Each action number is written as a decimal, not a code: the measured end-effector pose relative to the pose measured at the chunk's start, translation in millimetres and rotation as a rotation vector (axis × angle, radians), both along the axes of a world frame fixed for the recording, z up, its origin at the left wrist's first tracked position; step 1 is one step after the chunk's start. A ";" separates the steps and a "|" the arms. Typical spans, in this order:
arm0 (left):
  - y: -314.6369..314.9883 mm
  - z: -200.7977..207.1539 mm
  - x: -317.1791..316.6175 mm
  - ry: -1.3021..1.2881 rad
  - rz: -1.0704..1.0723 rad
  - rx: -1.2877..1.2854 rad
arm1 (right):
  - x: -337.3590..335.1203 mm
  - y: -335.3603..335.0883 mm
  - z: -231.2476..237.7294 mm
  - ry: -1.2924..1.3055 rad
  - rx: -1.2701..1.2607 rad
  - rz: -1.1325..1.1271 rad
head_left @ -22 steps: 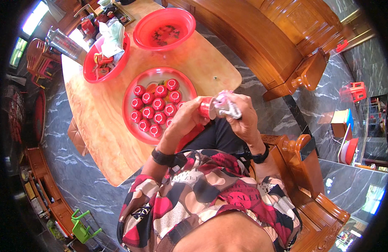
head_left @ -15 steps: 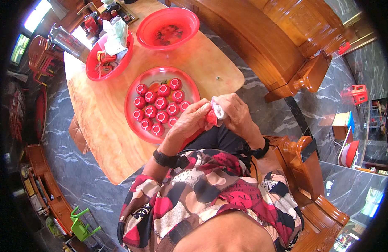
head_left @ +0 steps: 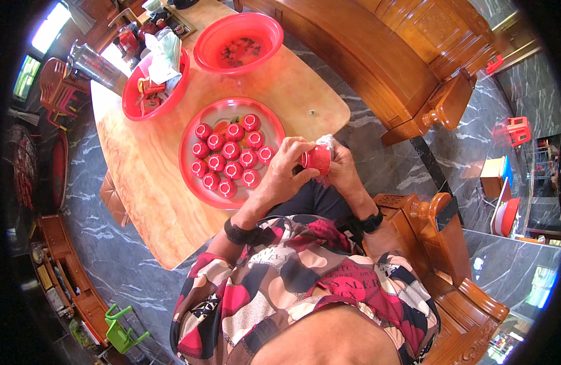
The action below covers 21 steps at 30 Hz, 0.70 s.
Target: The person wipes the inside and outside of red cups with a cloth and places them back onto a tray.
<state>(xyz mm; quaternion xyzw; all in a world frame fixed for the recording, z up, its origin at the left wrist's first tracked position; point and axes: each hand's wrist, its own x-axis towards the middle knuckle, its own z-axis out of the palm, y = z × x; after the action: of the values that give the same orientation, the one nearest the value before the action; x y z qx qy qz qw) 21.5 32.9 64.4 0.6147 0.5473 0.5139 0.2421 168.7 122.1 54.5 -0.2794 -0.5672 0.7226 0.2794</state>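
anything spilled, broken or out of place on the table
Only a small speck on the table, right of the tray: it lies alone, too small to identify. No spill or damage shows on the upturned cups.

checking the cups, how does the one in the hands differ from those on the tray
The held cup is tipped sideways; the tray cups stand upside down. The held cup is between the left hand and right hand; the tray cups sit on a tray. Both are red.

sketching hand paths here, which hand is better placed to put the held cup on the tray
Likely the left hand: it holds the red cup and is nearer the red tray; the right hand has a white cloth.
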 end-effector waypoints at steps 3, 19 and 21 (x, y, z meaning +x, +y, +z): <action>-1.1 3.7 2.0 0.077 0.044 0.035 | 4.3 1.1 -4.1 -0.051 -0.151 0.101; 1.2 -16.5 -5.5 -0.726 -0.100 -0.479 | 2.6 -8.3 0.1 -0.207 0.608 -0.156; -0.9 -10.0 -8.6 -0.735 -0.130 -0.544 | 1.9 -3.4 8.6 -0.176 1.109 -0.140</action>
<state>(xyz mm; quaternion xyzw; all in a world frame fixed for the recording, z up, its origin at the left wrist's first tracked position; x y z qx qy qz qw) 12.9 32.0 54.5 0.3388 0.5006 0.5190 0.6043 170.6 118.7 63.1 -0.1870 -0.8632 0.2701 0.3834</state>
